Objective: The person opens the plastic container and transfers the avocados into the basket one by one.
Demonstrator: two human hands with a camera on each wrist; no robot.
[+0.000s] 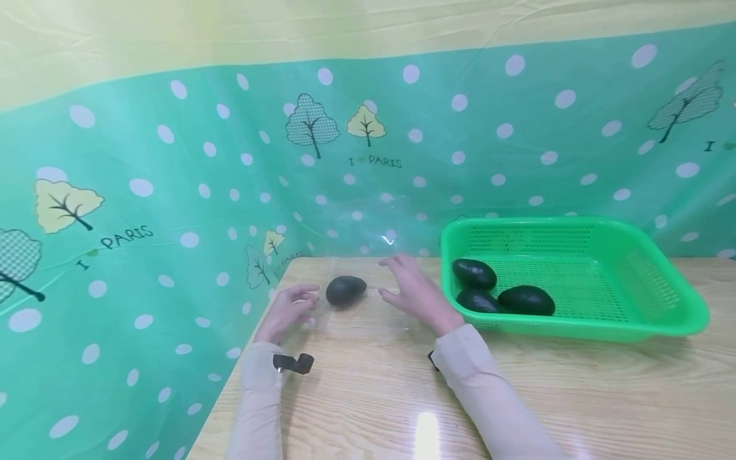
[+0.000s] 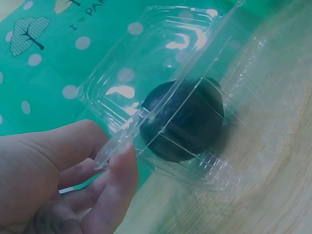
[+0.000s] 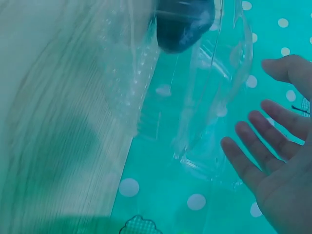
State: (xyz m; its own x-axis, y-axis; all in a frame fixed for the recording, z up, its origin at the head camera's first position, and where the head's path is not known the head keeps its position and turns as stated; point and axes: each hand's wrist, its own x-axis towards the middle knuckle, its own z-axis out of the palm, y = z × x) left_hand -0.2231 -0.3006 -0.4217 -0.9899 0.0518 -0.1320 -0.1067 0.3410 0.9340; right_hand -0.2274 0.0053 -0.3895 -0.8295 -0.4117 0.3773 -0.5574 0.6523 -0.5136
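A dark avocado (image 1: 345, 291) lies inside a clear plastic clamshell box (image 2: 122, 83) on the table, its lid raised at the back. My left hand (image 1: 285, 313) is at the box's left side; in the left wrist view its thumb and fingers (image 2: 124, 180) pinch the clear rim. To the right of the box, my right hand (image 1: 418, 291) has its fingers spread and holds nothing. The right wrist view shows a gap between those fingers (image 3: 248, 165) and the clear plastic. The avocado's lower end (image 3: 183, 29) shows through the box there.
Close to my right forearm stands a green plastic basket (image 1: 609, 326) with 3 avocados (image 1: 526, 300) at its left end. A green dotted curtain (image 1: 494, 153) hangs behind and to the left of the wooden table (image 1: 356, 402).
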